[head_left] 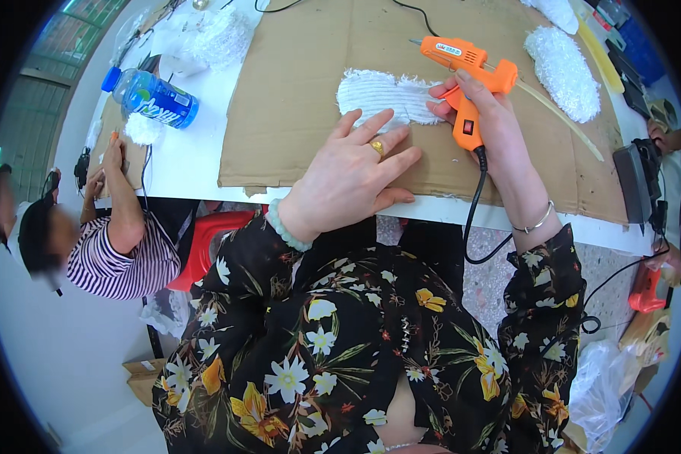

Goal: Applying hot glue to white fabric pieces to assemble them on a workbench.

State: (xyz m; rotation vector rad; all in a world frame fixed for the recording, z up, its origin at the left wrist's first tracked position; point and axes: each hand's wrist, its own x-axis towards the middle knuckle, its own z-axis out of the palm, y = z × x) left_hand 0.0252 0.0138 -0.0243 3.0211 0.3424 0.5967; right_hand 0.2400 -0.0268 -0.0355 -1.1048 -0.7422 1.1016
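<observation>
My right hand [486, 113] grips an orange hot glue gun [465, 57] by its handle, the nozzle pointing up and to the left. A pale glue stick [567, 125] sticks out of the gun's back end, and a black cord runs down from the handle. Just left of the gun, a white ribbed fabric piece [386, 96] with frayed edges lies flat on brown cardboard [280, 113]. My left hand [359, 166] rests palm down with fingers spread, its fingertips at the fabric's lower edge.
A blue-capped drink bottle [151, 97] lies on the white table at left, near a heap of shiny white fringe [218, 38]. A fluffy white pad [561, 74] is on the right. Further left sits a person in a striped shirt [125, 261], working at the table. A black adapter [634, 181] lies at the right edge.
</observation>
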